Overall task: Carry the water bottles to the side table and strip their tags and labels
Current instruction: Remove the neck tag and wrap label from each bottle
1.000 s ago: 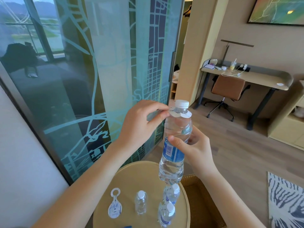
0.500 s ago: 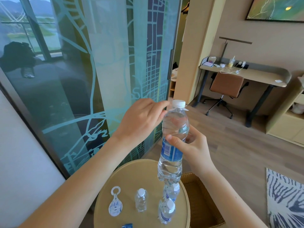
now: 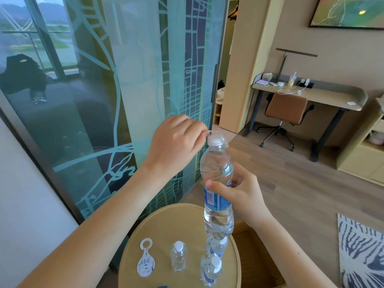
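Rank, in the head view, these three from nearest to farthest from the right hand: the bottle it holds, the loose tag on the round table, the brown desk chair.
1. The held bottle: in the right hand's grip, in front of the person.
2. The loose tag: flat on the round table, below and to the left.
3. The brown desk chair: across the room, to the right.

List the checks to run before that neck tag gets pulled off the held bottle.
1. Right hand grips the held bottle at mid-body: ok.
2. Left hand pinches the neck tag: ok.
3. Neck tag free of the cap: not ok, it loops round the cap.
4. Blue label stripped from the held bottle: not ok.
5. Bare spot on the side table for the tag, beside the loose tag: ok.
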The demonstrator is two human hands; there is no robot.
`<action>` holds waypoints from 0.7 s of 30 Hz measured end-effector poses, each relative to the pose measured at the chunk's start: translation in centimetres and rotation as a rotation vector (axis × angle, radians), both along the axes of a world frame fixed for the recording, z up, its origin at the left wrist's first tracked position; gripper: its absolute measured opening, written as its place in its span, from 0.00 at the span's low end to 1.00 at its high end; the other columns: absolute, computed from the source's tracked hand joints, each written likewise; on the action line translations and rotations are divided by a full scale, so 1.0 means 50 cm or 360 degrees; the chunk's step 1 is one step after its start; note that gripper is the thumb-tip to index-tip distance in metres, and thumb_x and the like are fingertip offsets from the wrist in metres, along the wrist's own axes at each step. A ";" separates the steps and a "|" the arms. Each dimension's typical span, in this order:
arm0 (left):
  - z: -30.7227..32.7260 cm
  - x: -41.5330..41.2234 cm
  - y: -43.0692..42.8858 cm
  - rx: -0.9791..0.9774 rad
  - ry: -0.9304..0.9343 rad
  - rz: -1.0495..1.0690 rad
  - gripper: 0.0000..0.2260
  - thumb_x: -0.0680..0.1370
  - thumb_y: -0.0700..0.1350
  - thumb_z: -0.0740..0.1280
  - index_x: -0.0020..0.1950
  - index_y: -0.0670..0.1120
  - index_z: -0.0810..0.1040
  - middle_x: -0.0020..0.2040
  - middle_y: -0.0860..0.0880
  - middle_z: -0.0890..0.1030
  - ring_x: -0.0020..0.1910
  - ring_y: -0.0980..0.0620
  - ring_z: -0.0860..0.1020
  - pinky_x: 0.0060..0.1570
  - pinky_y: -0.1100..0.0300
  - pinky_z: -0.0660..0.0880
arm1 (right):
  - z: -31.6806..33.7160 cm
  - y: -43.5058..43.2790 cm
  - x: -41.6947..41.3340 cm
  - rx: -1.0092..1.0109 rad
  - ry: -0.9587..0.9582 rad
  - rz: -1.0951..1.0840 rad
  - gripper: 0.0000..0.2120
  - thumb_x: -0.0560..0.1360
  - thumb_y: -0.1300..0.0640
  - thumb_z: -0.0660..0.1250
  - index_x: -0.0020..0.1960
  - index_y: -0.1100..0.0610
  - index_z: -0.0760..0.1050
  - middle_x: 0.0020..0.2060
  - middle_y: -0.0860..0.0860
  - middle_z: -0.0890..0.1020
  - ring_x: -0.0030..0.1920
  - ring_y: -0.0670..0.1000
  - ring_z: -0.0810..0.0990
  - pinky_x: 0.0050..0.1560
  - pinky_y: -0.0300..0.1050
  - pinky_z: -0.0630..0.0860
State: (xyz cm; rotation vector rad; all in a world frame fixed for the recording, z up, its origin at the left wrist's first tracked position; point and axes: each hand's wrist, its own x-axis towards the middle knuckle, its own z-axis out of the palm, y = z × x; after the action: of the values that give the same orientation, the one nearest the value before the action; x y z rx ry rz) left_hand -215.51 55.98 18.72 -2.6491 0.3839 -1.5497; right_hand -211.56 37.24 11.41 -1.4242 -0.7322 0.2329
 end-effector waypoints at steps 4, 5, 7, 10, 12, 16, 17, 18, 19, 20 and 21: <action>-0.006 0.005 0.005 -0.0086 0.0074 0.0019 0.07 0.79 0.39 0.69 0.41 0.39 0.81 0.34 0.46 0.83 0.36 0.45 0.80 0.36 0.54 0.74 | -0.015 0.000 0.001 -0.0032 0.0025 0.0024 0.13 0.70 0.62 0.78 0.52 0.50 0.83 0.45 0.52 0.88 0.48 0.51 0.87 0.45 0.41 0.82; -0.010 0.006 0.008 -0.0126 0.0102 0.0024 0.07 0.79 0.39 0.69 0.42 0.39 0.81 0.34 0.46 0.83 0.36 0.45 0.79 0.34 0.53 0.74 | -0.019 0.000 0.002 -0.0049 0.0014 0.0027 0.13 0.71 0.62 0.78 0.52 0.51 0.83 0.46 0.52 0.88 0.49 0.51 0.87 0.46 0.42 0.83; -0.022 0.006 0.012 -0.0259 0.0162 0.0059 0.07 0.79 0.40 0.69 0.42 0.39 0.81 0.34 0.46 0.82 0.34 0.45 0.79 0.31 0.51 0.74 | -0.029 0.001 0.004 -0.0070 -0.0007 0.0018 0.13 0.71 0.61 0.79 0.54 0.53 0.82 0.46 0.52 0.88 0.50 0.51 0.87 0.48 0.44 0.83; -0.065 -0.004 0.025 -0.0601 0.0324 0.0102 0.06 0.80 0.42 0.69 0.45 0.41 0.82 0.36 0.47 0.83 0.34 0.46 0.80 0.30 0.50 0.76 | -0.046 0.004 -0.002 -0.0031 -0.0027 -0.0055 0.14 0.70 0.60 0.79 0.54 0.55 0.82 0.46 0.51 0.88 0.49 0.49 0.87 0.48 0.41 0.82; -0.111 -0.017 0.036 -0.0951 0.0467 0.0068 0.07 0.81 0.44 0.69 0.47 0.42 0.82 0.38 0.49 0.85 0.37 0.48 0.83 0.35 0.48 0.78 | -0.060 0.010 -0.008 -0.0004 -0.0041 -0.0125 0.14 0.69 0.59 0.80 0.53 0.52 0.82 0.45 0.49 0.88 0.49 0.47 0.86 0.46 0.37 0.80; -0.226 -0.057 0.059 -0.1783 0.0758 0.0013 0.06 0.81 0.43 0.67 0.45 0.45 0.79 0.37 0.54 0.86 0.34 0.62 0.81 0.33 0.65 0.73 | -0.102 0.035 -0.022 -0.0015 -0.0016 -0.0184 0.14 0.69 0.59 0.79 0.52 0.51 0.81 0.44 0.46 0.87 0.47 0.44 0.86 0.44 0.35 0.79; -0.255 -0.070 0.065 -0.1930 0.0832 0.0023 0.07 0.82 0.43 0.66 0.44 0.47 0.78 0.36 0.54 0.86 0.32 0.62 0.81 0.31 0.66 0.70 | -0.115 0.043 -0.026 -0.0024 0.0006 -0.0187 0.14 0.70 0.59 0.80 0.52 0.51 0.81 0.44 0.45 0.87 0.46 0.43 0.86 0.44 0.33 0.79; -0.285 -0.082 0.073 -0.2054 0.0891 0.0050 0.08 0.82 0.44 0.65 0.43 0.48 0.77 0.37 0.52 0.86 0.33 0.60 0.82 0.32 0.64 0.71 | -0.129 0.052 -0.030 -0.0031 0.0040 -0.0189 0.14 0.70 0.60 0.80 0.52 0.51 0.81 0.44 0.44 0.87 0.46 0.42 0.86 0.43 0.32 0.79; -0.315 -0.094 0.084 -0.2154 0.0930 0.0093 0.08 0.82 0.44 0.65 0.43 0.48 0.77 0.38 0.50 0.87 0.36 0.55 0.84 0.36 0.59 0.74 | -0.142 0.061 -0.034 -0.0040 0.0072 -0.0188 0.15 0.70 0.60 0.80 0.53 0.50 0.81 0.44 0.43 0.87 0.46 0.42 0.86 0.43 0.32 0.79; -0.344 -0.105 0.095 -0.2233 0.0956 0.0144 0.07 0.82 0.44 0.65 0.44 0.46 0.78 0.40 0.47 0.87 0.40 0.50 0.84 0.40 0.54 0.75 | -0.156 0.069 -0.039 -0.0055 0.0093 -0.0183 0.15 0.70 0.59 0.79 0.53 0.48 0.81 0.45 0.44 0.87 0.46 0.43 0.86 0.43 0.33 0.79; -0.373 -0.114 0.108 -0.2293 0.0976 0.0199 0.07 0.82 0.44 0.66 0.45 0.44 0.79 0.43 0.45 0.86 0.44 0.45 0.84 0.44 0.48 0.76 | -0.170 0.077 -0.043 -0.0074 0.0105 -0.0175 0.16 0.70 0.59 0.79 0.53 0.47 0.81 0.46 0.44 0.87 0.47 0.44 0.86 0.44 0.34 0.79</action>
State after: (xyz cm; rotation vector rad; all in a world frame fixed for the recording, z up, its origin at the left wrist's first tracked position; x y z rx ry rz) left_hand -221.22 61.39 0.07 -3.9214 -1.4263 -1.0072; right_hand -213.69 41.11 2.89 -1.4892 -0.5961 0.2119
